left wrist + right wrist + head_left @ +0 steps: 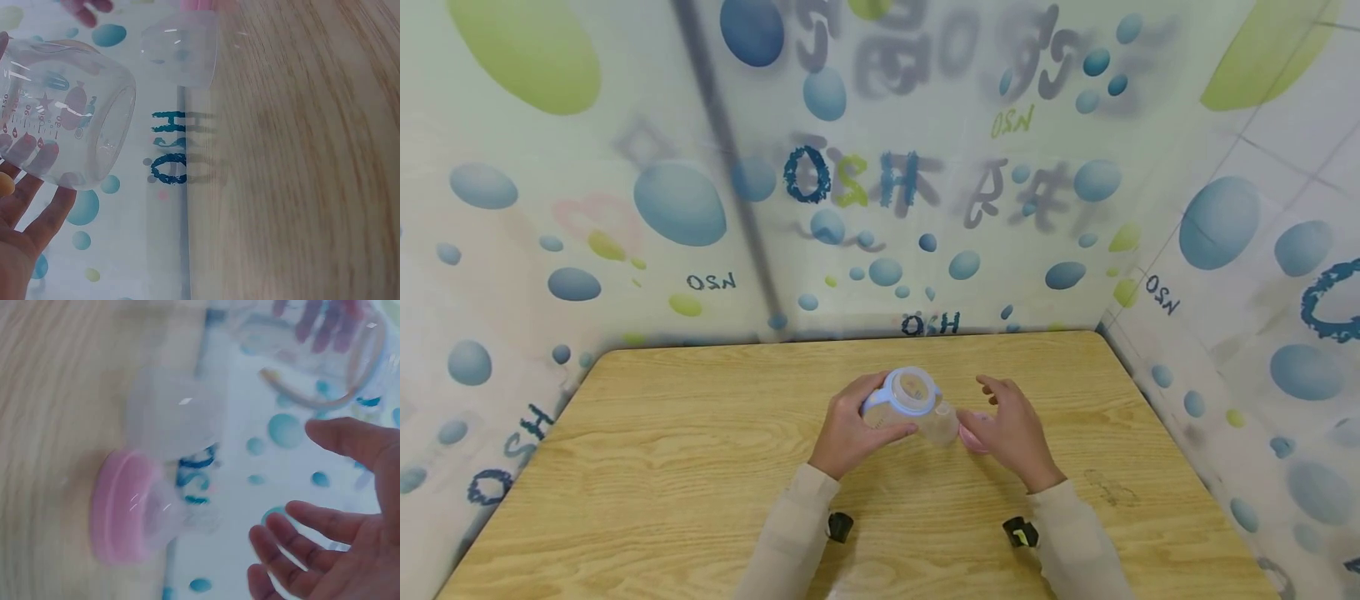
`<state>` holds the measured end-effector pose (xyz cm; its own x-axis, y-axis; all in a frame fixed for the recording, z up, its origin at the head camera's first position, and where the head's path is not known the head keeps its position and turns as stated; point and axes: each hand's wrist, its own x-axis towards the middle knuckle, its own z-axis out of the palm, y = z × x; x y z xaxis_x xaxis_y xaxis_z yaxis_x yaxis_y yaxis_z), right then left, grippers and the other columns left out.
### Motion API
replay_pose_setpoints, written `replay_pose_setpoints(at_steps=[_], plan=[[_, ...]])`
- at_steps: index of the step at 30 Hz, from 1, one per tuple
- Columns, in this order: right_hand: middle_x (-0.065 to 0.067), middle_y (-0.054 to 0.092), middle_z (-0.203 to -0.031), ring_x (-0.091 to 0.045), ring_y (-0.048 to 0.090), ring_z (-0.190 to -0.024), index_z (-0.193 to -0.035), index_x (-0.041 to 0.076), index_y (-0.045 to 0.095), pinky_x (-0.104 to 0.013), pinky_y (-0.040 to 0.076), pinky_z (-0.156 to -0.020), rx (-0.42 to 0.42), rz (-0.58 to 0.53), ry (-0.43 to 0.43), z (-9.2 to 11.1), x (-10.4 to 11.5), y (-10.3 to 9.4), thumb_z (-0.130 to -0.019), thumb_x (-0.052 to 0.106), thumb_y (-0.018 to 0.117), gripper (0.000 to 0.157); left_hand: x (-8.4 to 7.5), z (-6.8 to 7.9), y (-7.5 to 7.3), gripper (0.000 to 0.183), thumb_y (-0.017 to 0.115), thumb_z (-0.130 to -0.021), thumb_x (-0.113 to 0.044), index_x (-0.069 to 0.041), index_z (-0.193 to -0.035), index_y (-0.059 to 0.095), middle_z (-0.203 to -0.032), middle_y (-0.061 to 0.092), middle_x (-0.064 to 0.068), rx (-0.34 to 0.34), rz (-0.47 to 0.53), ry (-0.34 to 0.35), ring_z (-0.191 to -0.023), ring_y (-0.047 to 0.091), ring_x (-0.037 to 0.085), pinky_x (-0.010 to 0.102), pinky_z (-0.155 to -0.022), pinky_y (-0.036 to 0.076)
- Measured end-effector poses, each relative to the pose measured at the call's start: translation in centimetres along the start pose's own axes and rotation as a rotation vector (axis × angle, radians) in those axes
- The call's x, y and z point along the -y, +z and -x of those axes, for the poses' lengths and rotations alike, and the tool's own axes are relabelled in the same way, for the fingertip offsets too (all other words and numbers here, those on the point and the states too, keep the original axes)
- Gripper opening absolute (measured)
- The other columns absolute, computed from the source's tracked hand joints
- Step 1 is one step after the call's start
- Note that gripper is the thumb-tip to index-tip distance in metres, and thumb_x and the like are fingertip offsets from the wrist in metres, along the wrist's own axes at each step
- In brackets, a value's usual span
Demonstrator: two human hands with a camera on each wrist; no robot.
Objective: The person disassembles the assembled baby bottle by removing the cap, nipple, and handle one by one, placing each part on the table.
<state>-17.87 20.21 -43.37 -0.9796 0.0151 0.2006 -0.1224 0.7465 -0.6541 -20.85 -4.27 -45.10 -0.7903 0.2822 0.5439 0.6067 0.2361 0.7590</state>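
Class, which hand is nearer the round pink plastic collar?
Right. The right hand hovers close above the pink collar; the left hand is farther off to its left, holding the clear, blue-rimmed bottle.

Head view looks forward-down; closer wrist views share the bottle (69,115).
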Motion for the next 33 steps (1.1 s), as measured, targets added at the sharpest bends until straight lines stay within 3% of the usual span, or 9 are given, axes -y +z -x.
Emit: replay_pose_setpoints(at_steps=[3, 7, 11, 16, 26, 33], plan=[[-0.016, 0.060, -0.124, -0.030, 0.059, -0.104, -0.138, 0.004, 0.056, -0.051, 0.051, -0.084, 0.019, -0.131, -0.044, 0.2, 1.1, -0.2, -0.090, 0.028, 0.076, 0.057, 0.0, 0.0, 0.0, 0.068, 0.092, -0.070, -0.026, -0.015, -0.131, 0.064, -0.121, 0.067, -0.002, 0.002, 0.004, 0.004, -0.105, 0.064, 0.015, 0.038, -0.087, 0.055], [-0.012, 0.058, -0.131, -0.021, 0.061, -0.096, -0.141, 0.009, 0.054, -0.044, 0.052, -0.081, 0.105, -0.299, -0.114, 0.4, 1.9, -0.3, -0.093, 0.028, 0.073, 0.055, 0.1, 0.0, 0.0, 0.067, 0.092, -0.071, -0.026, -0.014, -0.130, 0.064, -0.120, 0.067, 0.000, 0.002, 0.007, 0.013, -0.105, 0.064, 0.016, 0.039, -0.086, 0.055], [-0.009, 0.062, -0.124, -0.018, 0.062, -0.088, -0.144, 0.013, 0.052, -0.039, 0.053, -0.074, 0.189, -0.368, -0.142, 0.6, 2.3, 0.0, -0.092, 0.032, 0.074, 0.060, 0.1, 0.0, 0.0, 0.066, 0.092, -0.071, -0.023, -0.013, -0.130, 0.064, -0.121, 0.067, 0.001, 0.001, 0.009, 0.019, -0.104, 0.064, 0.017, 0.040, -0.086, 0.054], [-0.006, 0.066, -0.106, -0.020, 0.064, -0.087, -0.145, 0.018, 0.050, -0.034, 0.054, -0.073, 0.232, -0.429, -0.111, 0.8, 2.7, 0.5, -0.088, 0.033, 0.078, 0.066, 0.0, 0.2, 0.0, 0.069, 0.094, -0.067, -0.018, -0.011, -0.129, 0.064, -0.121, 0.067, 0.004, -0.003, -0.001, 0.028, -0.103, 0.064, 0.019, 0.040, -0.085, 0.054], [-0.012, 0.062, -0.121, -0.022, 0.065, -0.096, -0.144, 0.011, 0.051, -0.035, 0.054, -0.076, 0.193, -0.476, -0.190, 0.7, 2.9, 1.2, -0.091, 0.025, 0.074, 0.059, 0.0, 0.3, 0.1, 0.067, 0.093, -0.070, -0.023, -0.013, -0.130, 0.064, -0.121, 0.067, 0.003, 0.004, 0.007, 0.043, -0.102, 0.063, 0.017, 0.038, -0.083, 0.055], [-0.008, 0.058, -0.128, -0.019, 0.062, -0.099, -0.144, 0.013, 0.051, -0.037, 0.052, -0.081, 0.182, -0.416, -0.243, 0.8, 2.9, 1.4, -0.090, 0.026, 0.076, 0.061, -0.1, 0.3, 0.1, 0.066, 0.091, -0.073, -0.028, -0.016, -0.132, 0.062, -0.122, 0.067, 0.008, 0.012, 0.000, 0.052, -0.104, 0.064, 0.017, 0.038, -0.083, 0.055]])
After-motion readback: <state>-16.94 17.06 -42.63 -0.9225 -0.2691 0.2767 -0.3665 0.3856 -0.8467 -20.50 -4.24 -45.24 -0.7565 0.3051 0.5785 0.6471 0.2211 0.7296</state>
